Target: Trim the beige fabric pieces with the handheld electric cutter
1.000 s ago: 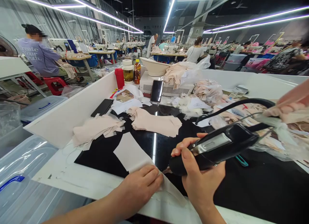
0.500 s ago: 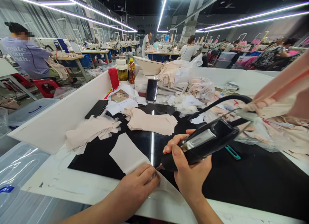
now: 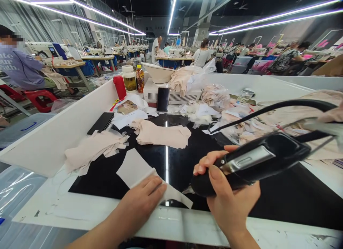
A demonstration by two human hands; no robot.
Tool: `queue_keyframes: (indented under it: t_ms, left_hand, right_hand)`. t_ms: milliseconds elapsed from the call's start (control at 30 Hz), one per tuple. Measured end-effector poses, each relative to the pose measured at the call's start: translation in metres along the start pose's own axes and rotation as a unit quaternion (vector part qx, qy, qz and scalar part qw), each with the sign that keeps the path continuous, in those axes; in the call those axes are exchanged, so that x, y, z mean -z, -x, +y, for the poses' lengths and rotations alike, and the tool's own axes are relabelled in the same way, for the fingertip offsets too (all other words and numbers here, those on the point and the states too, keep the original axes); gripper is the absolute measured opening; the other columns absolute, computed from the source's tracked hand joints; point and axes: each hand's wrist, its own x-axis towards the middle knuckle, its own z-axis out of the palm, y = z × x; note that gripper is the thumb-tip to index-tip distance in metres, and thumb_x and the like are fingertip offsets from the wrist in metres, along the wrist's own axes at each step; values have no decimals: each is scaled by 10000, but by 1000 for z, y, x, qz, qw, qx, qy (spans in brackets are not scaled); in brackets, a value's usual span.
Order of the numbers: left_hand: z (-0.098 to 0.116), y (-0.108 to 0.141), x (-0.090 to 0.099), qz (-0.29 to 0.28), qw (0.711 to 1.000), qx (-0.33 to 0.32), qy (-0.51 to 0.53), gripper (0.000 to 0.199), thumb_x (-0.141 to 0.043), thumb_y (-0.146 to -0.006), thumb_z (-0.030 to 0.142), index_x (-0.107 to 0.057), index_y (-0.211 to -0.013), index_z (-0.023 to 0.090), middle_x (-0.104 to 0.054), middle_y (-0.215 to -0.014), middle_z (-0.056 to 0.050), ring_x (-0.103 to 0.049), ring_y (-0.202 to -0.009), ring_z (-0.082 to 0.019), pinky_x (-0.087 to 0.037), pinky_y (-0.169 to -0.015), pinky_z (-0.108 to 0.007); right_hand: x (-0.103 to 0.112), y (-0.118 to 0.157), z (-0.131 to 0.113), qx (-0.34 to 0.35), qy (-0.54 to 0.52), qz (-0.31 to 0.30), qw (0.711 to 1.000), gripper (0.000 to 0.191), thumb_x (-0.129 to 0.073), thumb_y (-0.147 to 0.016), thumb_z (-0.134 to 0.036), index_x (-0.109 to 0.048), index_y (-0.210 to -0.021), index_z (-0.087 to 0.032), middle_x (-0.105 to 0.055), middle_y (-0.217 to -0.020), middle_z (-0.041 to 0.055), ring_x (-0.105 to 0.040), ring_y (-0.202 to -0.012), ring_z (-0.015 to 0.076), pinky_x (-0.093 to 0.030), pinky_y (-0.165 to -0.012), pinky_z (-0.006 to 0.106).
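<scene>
A pale fabric piece lies on the black work surface, its narrow end stretching right. My left hand rests flat on its middle, fingers close together and the thumb hidden. To the right, my right hand is wrapped round a black handheld tool with a silver plate and a cable. The tool's dark rounded end points left, just beyond the strip's tip. Behind them lie two stacks of light pink fabric pieces, one in the centre and another at the left.
A black phone leans against a white box. A dark flat case, a red container, a jar and a bottle stand left. Bagged fabric lies behind. People sit at sewing tables beyond.
The tool and my right hand have moved right, away from the fabric. My left hand has shifted slightly left and flattened, and the strip's narrow end now lies on the black surface. The view has shifted.
</scene>
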Motion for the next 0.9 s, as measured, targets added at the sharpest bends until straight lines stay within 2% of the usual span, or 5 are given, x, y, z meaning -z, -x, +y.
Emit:
queue_keyframes:
  t_ms: [167,333,500,900]
  left_hand:
    - [-2,-3,6,9,1000,3,5,319,-427,-1040,32,-611,-1293,92,-698,-1229,-140,-668,-1201,-251,-588,-1098,-447]
    - [11,-12,0,5,998,-25,55,307,-439,-1038,33,-607,-1291,80,-695,-1180,-148,-683,-1118,-233,-622,-1004,-365]
    - [19,-19,-12,-30,997,-23,63,297,-465,-1030,36,-602,-1290,75,-694,-1106,-134,-682,-1034,-242,-642,-912,-363]
    - [19,-12,-15,-9,996,10,83,290,-471,-1061,79,-615,-1311,114,-687,-1132,-119,-683,-1082,-223,-637,-942,-337]
  right_hand:
    - [10,4,1,5,10,-5,1000,385,-815,-850,-193,-585,-1149,-271,-668,-804,-41,-641,-601,135,-603,-588,321]
    - [5,6,2,13,11,4,1000,404,-814,-825,-156,-582,-1139,-258,-677,-784,-40,-641,-596,131,-600,-585,302]
    - [4,7,0,7,24,21,999,407,-823,-809,-159,-582,-1122,-255,-677,-776,-45,-636,-580,125,-600,-584,295]
    - [9,7,0,13,25,17,999,388,-837,-824,-179,-596,-1117,-258,-681,-771,-37,-645,-592,140,-593,-583,312]
